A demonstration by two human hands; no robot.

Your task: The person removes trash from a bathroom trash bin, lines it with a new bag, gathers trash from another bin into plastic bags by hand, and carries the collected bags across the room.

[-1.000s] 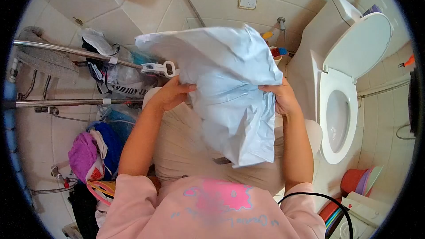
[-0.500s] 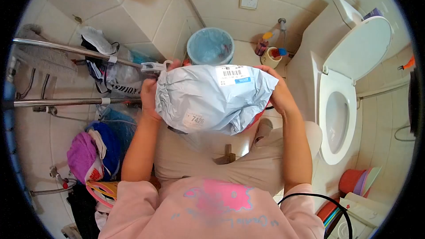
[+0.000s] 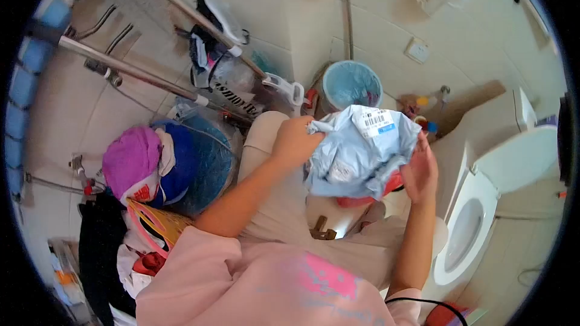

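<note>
A crumpled pale grey-blue plastic mailing bag [image 3: 356,154] with a white barcode label hangs above my knees. My left hand [image 3: 297,140] is closed on its upper left corner. At the bag's right edge is my right hand [image 3: 420,171], palm turned inward and fingers apart, touching or just beside the plastic. Something red [image 3: 356,200] shows under the bag, mostly hidden by it.
A blue-lined bin [image 3: 352,84] stands behind the bag. On the right is an open white toilet [image 3: 465,238]. To the left are metal rails [image 3: 133,72], a purple cloth [image 3: 132,160] and a blue tub [image 3: 208,169].
The view has turned, so the room appears rotated. The bag has been turned and is more crumpled; my left hand now grips its corner, and my right hand has loosened at its edge.
</note>
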